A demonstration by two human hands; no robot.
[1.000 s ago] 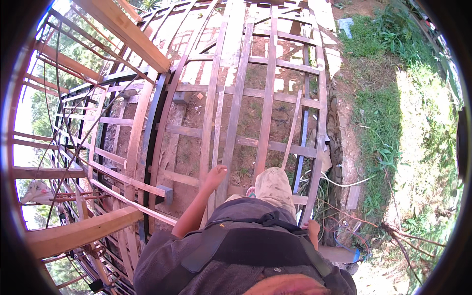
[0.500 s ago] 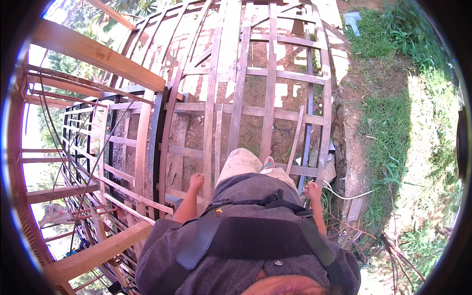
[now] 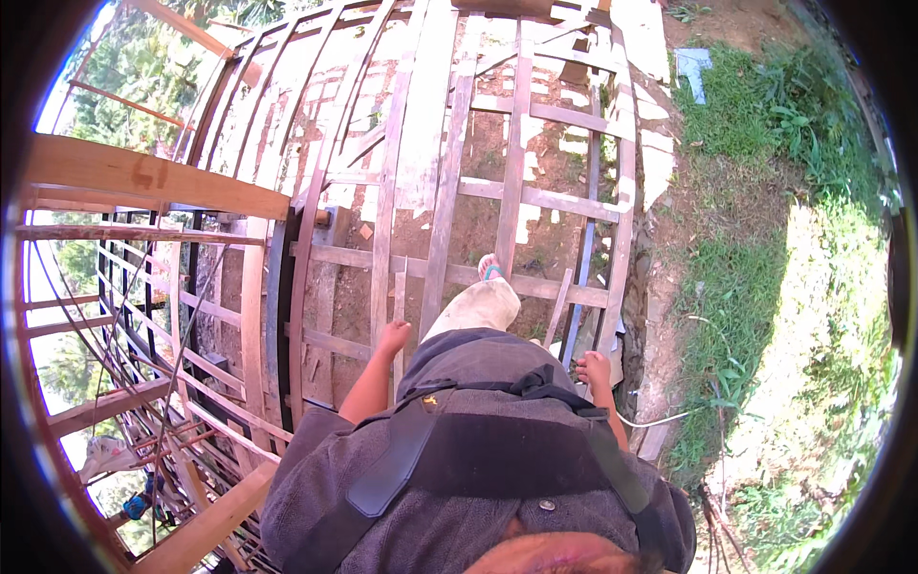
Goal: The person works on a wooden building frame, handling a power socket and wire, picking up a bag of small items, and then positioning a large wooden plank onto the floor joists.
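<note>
My left hand [image 3: 393, 338] is closed in a loose fist, held in the air beside my left hip. Nothing sticks out of it. My right hand [image 3: 593, 368] hangs at my right side with its fingers curled in; what they hold, if anything, I cannot make out. Neither hand touches the timber. Below me lies an open lattice of wooden beams [image 3: 444, 206]. One sandalled foot [image 3: 491, 268] shows on a crosspiece [image 3: 550, 288], ahead of a pale trouser leg.
At my left stand a thick timber [image 3: 158, 177], upright framing and hanging cables [image 3: 177, 368]. Bare soil [image 3: 359, 287] shows through the gaps between beams. Grass [image 3: 722, 258] runs along the right, with a pale sheet [image 3: 693, 72] on it and a white hose [image 3: 660, 421] nearer me.
I have stepped forward along the beams, one foot now farther ahead. The thick timber at left has drawn nearer. My left hand has swung slightly up and forward; both hands stay closed.
</note>
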